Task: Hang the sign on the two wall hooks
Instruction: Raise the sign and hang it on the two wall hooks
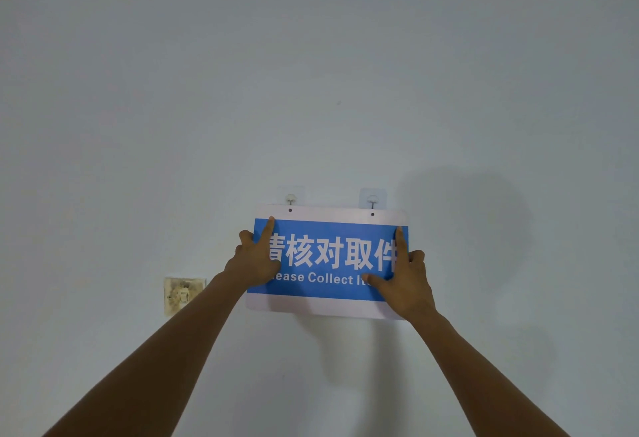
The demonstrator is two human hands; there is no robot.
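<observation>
A blue and white sign [328,257] with white lettering is held flat against the wall. My left hand [254,258] grips its left edge, index finger pointing up across the face. Its right edge is gripped by my right hand [408,281] in the same way. Two small holes sit in the sign's top white strip. The left hook [290,199] and the right hook [372,200], each on a clear adhesive pad, show just above the sign's top edge, slightly above the holes. The sign tilts a little, lower at the right.
A stained, yellowed wall switch plate [181,295] sits left of the sign, beside my left forearm. The rest of the view is plain pale wall, with my shadow to the right of the sign.
</observation>
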